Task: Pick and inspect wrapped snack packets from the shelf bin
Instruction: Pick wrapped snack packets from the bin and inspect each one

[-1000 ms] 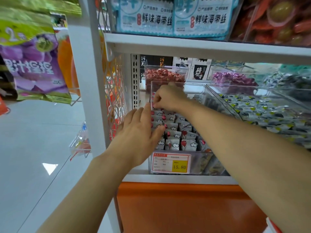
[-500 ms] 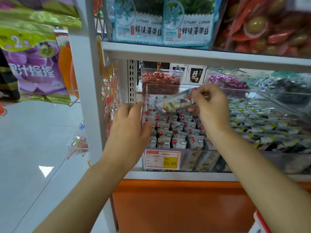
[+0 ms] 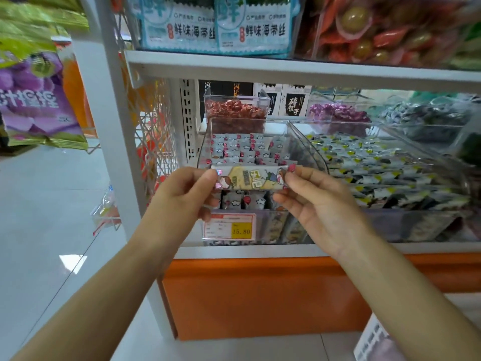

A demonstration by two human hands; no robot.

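A long wrapped snack packet (image 3: pixel 251 177), silver with a yellow cartoon print, is held level in front of the clear shelf bin (image 3: pixel 307 142). My left hand (image 3: pixel 182 196) pinches its left end and my right hand (image 3: pixel 315 199) pinches its right end. Behind the packet, the bin holds several rows of the same packets standing on end, with red and white tops. A price tag (image 3: pixel 229 226) reading 15.80 is fixed to the bin's front.
Clear bins of grey-yellow (image 3: pixel 385 165), red (image 3: pixel 235 113) and purple (image 3: pixel 338 115) sweets fill the shelf. The upper shelf board (image 3: pixel 299 71) carries blue seaweed packs (image 3: pixel 216 24). A white upright post (image 3: pixel 114 121) stands left; purple bags (image 3: pixel 36 100) hang beyond. An orange base panel (image 3: pixel 260 295) lies below.
My right hand pulled one packet out of the bin and brought it toward me. My left hand left the bin's side and took the packet's left end.
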